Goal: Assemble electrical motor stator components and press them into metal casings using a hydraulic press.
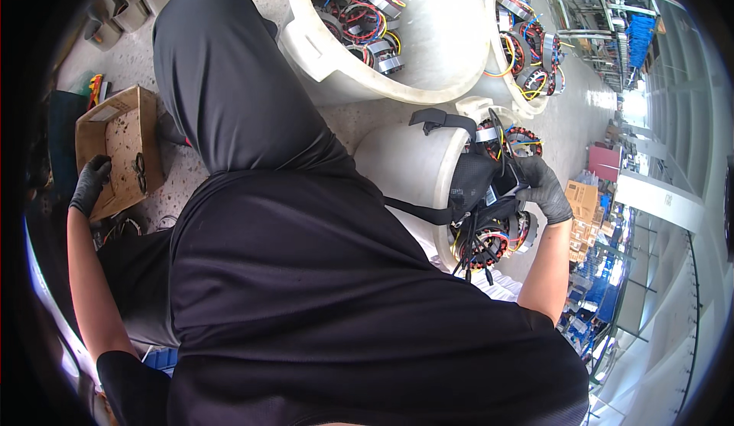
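My left hand (91, 184), in a dark grey glove, is at the near-left rim of an open cardboard box (143, 129), its fingers curled over the edge. Inside the box lie dark crumbs and a small black looped item (139, 172). On the right, my gloved right hand (546, 190) closes on the side of a black strapped pouch (468, 185) with black cables hanging from it. The pouch lies across the mouth of a tipped white tub (405, 158). Wound motor stators (489, 248) with coloured wires show around the pouch. My right fingertips are partly hidden.
A large white tub (440, 36) holding several stators (361, 22) stands ahead, with another stator-filled tub (527, 108) to its right. Grey cylindrical parts (130, 9) line the far left. My black-clad leg (237, 82) lies between the box and tubs. Cartons (582, 200) stand farther right.
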`<state>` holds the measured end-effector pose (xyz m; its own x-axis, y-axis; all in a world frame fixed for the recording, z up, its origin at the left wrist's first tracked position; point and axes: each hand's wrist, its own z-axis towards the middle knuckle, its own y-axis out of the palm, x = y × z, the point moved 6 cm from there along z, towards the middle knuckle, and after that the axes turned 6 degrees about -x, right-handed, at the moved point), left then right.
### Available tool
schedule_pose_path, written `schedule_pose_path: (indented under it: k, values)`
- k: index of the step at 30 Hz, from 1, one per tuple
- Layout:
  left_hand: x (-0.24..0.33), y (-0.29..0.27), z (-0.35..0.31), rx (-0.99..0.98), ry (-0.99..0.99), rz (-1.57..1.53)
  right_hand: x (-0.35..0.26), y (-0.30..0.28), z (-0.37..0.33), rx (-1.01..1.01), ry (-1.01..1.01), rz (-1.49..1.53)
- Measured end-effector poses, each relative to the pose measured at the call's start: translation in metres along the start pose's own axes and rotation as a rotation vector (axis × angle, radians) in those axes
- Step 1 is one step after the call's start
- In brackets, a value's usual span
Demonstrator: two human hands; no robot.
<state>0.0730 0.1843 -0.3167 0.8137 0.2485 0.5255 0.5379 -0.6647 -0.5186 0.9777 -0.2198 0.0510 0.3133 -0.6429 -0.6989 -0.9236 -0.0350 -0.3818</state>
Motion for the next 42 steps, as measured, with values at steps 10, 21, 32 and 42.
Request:
schedule_pose_path:
  k: [10,21,32,42]
  values:
    - [-0.025,0.000,-0.004,-0.013,-0.083,-0.081,0.006,-0.001,-0.002,0.016,-0.033,0.068]
    - [-0.042,0.008,-0.026,-0.075,-0.252,-0.167,0.027,-0.018,-0.002,0.003,-0.074,0.168]
    - [-0.071,0.002,-0.017,-0.089,-0.261,-0.227,0.038,-0.027,0.003,-0.042,-0.041,0.197]
    - [-0.056,0.002,-0.015,-0.063,-0.163,-0.122,0.031,-0.025,0.000,-0.052,-0.034,0.171]
